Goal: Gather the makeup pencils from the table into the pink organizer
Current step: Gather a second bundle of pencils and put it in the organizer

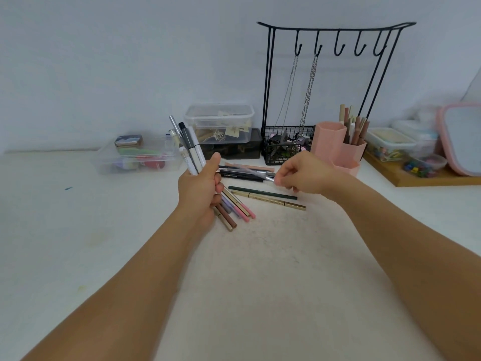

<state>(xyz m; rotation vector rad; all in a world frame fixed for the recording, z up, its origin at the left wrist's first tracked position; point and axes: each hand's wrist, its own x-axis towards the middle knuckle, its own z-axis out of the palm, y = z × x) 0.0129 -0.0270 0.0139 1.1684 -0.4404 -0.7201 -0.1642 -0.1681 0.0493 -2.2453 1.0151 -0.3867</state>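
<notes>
1. The left hand [201, 188] is fisted round a bundle of pencils [191, 147], their tips fanning up and away.
2. The right hand [299, 173] pinches the silver end of a clear pencil [253, 171], long axis crosswise, pointing toward the bundle.
3. More loose pencils [263, 194] lie crosswise on the tabletop [260, 269].
4. The pink organizer [335, 144] stands beyond, nearer the right hand.

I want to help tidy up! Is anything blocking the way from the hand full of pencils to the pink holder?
Nothing fixed. Only the right hand, pinching a silver pencil, hangs between the left hand's bundle and the pink organizer.
</notes>
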